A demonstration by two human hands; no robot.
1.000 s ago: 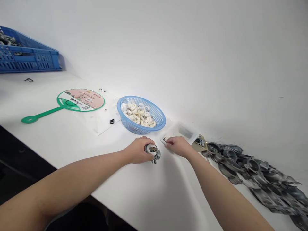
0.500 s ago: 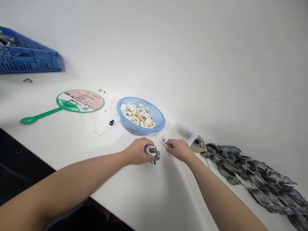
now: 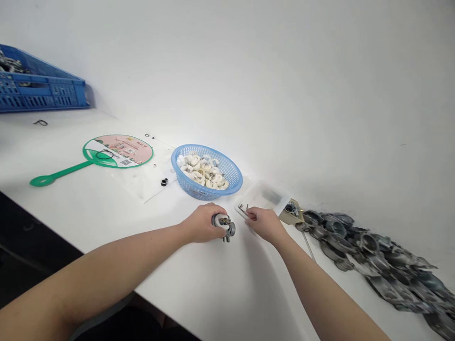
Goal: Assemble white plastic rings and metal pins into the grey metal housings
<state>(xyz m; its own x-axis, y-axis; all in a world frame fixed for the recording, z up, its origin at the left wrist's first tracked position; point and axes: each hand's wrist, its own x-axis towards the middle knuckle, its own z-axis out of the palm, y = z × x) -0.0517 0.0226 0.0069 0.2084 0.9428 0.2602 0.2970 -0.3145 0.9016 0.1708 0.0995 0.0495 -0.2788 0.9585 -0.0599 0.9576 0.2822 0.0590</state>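
Observation:
My left hand (image 3: 205, 222) is wrapped round a small grey metal casting (image 3: 232, 229) with a white plastic ring (image 3: 221, 220) and brass-coloured bits on its upper side. It is held just above the white table. To its right, my right hand (image 3: 266, 222) has thumb and fingertips pinched together at the near corner of a clear plastic tray (image 3: 280, 204). Thin metal pins (image 3: 243, 208) show at the fingertips; whether one is between them I cannot make out. Behind my hands stands a blue plastic basket (image 3: 227, 190) full of white rings (image 3: 202, 170) with metal bits.
Grey metal castings (image 3: 369, 244) are heaped along the right, beside a small cardboard box (image 3: 292, 217) and a thin rod (image 3: 308, 246). A green-handled fan (image 3: 67, 173) and black rings (image 3: 164, 182) lie left. A blue crate (image 3: 46, 90) stands at far left.
The view has shifted slightly. Both hands stay almost in place, the left still round the casting, the right still pinched at the tray's corner.

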